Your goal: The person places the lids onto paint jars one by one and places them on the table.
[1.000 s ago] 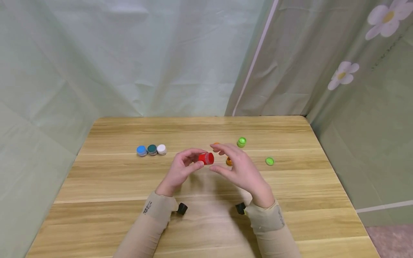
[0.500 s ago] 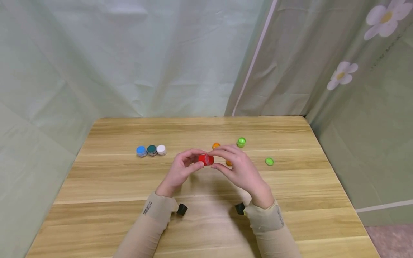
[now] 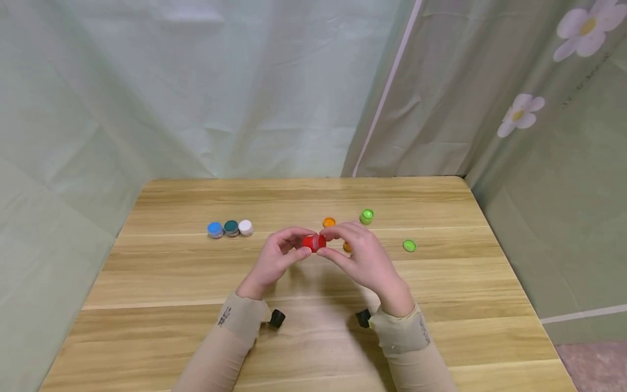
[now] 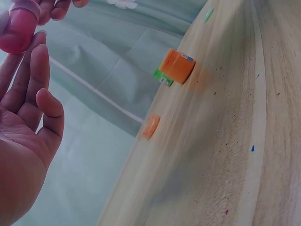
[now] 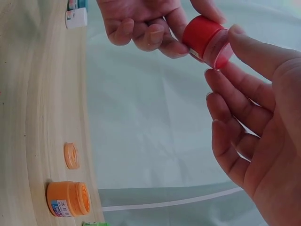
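A small red paint jar (image 3: 313,243) is held on its side above the middle of the table, between both hands. My left hand (image 3: 275,258) grips its body with thumb and fingers. The thumb and forefinger of my right hand (image 3: 366,262) pinch the other end of the jar (image 5: 203,37), at its rim; whether a lid sits there cannot be made out. Behind the right hand, an orange paint jar (image 5: 66,198) stands on the table, partly hidden in the head view. Its orange lid (image 3: 329,222) lies a little farther back.
A green paint jar (image 3: 367,216) stands back right of the hands, with a green lid (image 3: 409,245) lying nearer on the right. Blue (image 3: 215,229), dark green (image 3: 232,227) and white (image 3: 246,227) capped jars form a row on the left. Curtains hang behind the table (image 3: 171,305).
The right hand's thumb and fingers have come in from the right and closed on the end of the red paint jar. The left hand keeps its hold, nearly still.
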Demonstrator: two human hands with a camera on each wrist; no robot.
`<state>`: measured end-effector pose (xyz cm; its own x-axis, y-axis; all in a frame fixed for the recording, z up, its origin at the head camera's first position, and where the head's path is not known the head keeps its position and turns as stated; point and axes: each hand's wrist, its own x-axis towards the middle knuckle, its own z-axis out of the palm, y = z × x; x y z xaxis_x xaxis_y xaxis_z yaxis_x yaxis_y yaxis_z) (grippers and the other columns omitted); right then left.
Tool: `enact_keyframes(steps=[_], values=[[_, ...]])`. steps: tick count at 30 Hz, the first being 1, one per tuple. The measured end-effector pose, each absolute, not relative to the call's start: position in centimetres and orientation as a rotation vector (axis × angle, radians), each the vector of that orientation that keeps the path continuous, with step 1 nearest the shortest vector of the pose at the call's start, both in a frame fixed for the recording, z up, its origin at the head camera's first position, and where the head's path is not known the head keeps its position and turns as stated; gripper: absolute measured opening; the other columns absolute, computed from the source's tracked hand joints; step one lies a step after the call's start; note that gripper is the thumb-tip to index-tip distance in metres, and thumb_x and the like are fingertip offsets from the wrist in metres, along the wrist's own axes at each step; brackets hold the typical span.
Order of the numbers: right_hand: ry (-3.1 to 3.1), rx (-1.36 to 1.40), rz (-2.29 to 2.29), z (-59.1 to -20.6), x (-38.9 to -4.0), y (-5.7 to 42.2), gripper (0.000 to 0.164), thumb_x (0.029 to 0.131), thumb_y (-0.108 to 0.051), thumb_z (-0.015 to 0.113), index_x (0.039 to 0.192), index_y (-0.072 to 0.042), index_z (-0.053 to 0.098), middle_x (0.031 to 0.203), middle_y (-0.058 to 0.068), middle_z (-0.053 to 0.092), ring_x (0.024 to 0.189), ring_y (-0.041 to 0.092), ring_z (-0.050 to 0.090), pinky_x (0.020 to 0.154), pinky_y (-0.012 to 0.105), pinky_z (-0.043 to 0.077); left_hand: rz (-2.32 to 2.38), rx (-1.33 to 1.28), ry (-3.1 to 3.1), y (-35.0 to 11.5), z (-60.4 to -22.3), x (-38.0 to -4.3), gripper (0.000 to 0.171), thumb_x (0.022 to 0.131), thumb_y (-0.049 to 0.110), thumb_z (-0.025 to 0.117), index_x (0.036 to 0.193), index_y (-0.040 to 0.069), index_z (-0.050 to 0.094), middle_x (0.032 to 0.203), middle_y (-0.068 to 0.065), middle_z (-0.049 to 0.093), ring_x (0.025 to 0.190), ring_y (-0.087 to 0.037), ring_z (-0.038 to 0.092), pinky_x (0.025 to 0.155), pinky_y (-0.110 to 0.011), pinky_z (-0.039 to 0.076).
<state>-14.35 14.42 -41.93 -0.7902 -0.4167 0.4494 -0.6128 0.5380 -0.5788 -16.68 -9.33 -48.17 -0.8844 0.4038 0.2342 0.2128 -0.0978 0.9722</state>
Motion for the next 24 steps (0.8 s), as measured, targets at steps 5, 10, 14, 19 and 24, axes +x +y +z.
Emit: enact_keyframes(steps=[5, 10, 14, 19, 24], values=[[-2.55, 0.817, 1.091, -41.89, -14.32, 14.31, 0.03, 0.093, -0.036, 0.086, 0.113, -0.014, 0.078, 0.109, -0.004, 0.076, 0.105, 0.014, 0.067, 0.082, 0.039, 0.057, 2.107, 0.719, 2.027, -9.23, -48.2, -16.74, 0.028, 0.1, 0.008, 0.074, 0.128, 0.004, 0.073, 0.118, -0.007, 0.076, 0.108, -0.028, 0.066, 0.097, -0.045, 0.051], [-2.591, 0.768, 1.071, -41.87, -14.34, 14.2, 0.028, 0.095, -0.039, 0.084, 0.107, -0.014, 0.077, 0.106, -0.004, 0.074, 0.103, 0.014, 0.067, 0.082, 0.036, 0.055, 2.091, 0.725, 2.027, -9.22, -48.19, -16.71, 0.028, 0.1, 0.007, 0.073, 0.128, 0.004, 0.073, 0.119, -0.006, 0.076, 0.108, -0.027, 0.066, 0.095, -0.043, 0.051], [-2.633, 0.736, 1.058, -41.91, -14.32, 14.03, 0.026, 0.097, -0.041, 0.081, 0.104, -0.016, 0.075, 0.103, -0.004, 0.072, 0.1, 0.014, 0.065, 0.08, 0.035, 0.054, 2.078, 0.729, 2.032, -9.19, -48.12, -16.67, 0.028, 0.101, 0.008, 0.073, 0.128, 0.004, 0.073, 0.12, -0.007, 0.076, 0.111, -0.028, 0.067, 0.097, -0.044, 0.051], [-2.678, 0.715, 1.054, -41.95, -14.09, 13.81, 0.025, 0.1, -0.042, 0.077, 0.104, -0.018, 0.072, 0.101, -0.007, 0.072, 0.097, 0.014, 0.06, 0.077, 0.033, 0.052, 2.086, 0.73, 2.027, -9.22, -48.15, -16.63, 0.028, 0.101, 0.006, 0.072, 0.128, 0.002, 0.072, 0.12, -0.006, 0.076, 0.11, -0.026, 0.067, 0.099, -0.043, 0.052], [-2.693, 0.712, 1.073, -41.95, -14.03, 13.86, 0.03, 0.101, -0.043, 0.075, 0.113, -0.016, 0.072, 0.105, -0.005, 0.073, 0.099, 0.015, 0.061, 0.079, 0.035, 0.054, 2.097, 0.74, 2.024, -9.29, -48.19, -16.67, 0.028, 0.101, 0.005, 0.071, 0.128, -0.001, 0.071, 0.118, -0.005, 0.076, 0.109, -0.025, 0.067, 0.097, -0.04, 0.053]])
